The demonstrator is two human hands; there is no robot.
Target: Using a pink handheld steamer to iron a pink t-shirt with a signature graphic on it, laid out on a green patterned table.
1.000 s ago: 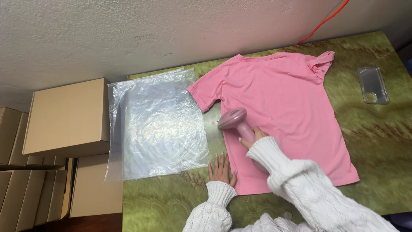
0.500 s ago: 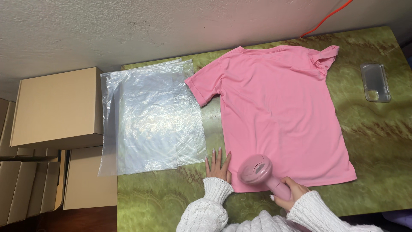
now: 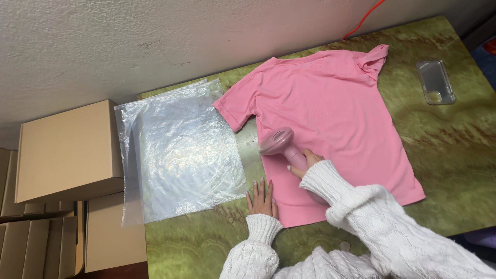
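Note:
A pink t-shirt [image 3: 330, 119] lies spread flat on the green marbled table [image 3: 454, 155]. My right hand [image 3: 305, 163] grips the handle of a small pink handheld steamer [image 3: 279, 142], whose head rests on the shirt's left side, just below the sleeve. Fingers spread, my left hand [image 3: 262, 199] presses flat on the shirt's lower left corner at the hem. Both arms wear white knitted sleeves.
Clear plastic bags [image 3: 178, 152] lie stacked left of the shirt. A clear phone case [image 3: 435, 81] sits at the table's right. Brown cardboard boxes [image 3: 64, 150] stand off the left edge. An orange cable [image 3: 364, 18] runs up the white wall.
My right hand has carried the steamer up from the shirt's lower hem to the area under the left sleeve. My left hand has stayed on the hem corner.

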